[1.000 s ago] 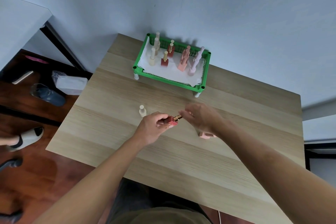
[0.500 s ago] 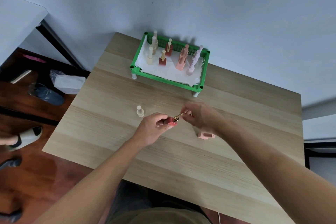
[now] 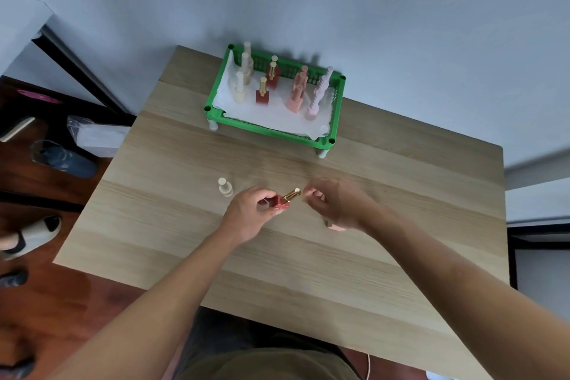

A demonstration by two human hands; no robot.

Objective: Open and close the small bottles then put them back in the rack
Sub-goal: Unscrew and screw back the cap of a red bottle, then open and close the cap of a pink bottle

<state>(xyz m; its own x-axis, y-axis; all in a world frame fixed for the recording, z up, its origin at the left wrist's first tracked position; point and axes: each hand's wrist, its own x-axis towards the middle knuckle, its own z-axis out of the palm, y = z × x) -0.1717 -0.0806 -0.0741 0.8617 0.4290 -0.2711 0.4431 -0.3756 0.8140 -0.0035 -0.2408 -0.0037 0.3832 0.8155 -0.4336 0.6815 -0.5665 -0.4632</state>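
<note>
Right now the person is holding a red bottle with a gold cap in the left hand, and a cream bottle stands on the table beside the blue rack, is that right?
Not quite: the rack is green, not blue, as the head view shows. The rest holds: the left hand grips the red bottle with its gold cap, and the cream bottle stands on the table.

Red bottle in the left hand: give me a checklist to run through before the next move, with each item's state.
1. Left hand grips the red bottle by its body: ok.
2. Gold cap seated on the bottle: ok; how tight, cannot tell.
3. Right hand fingers on the cap: not ok, they curl just beside its tip.
4. Green rack has free space in front for a bottle: ok.
5. Cream bottle upright on the table, apart from the hands: ok.
6. Pink bottle under the right wrist: cannot tell, mostly hidden.
</note>
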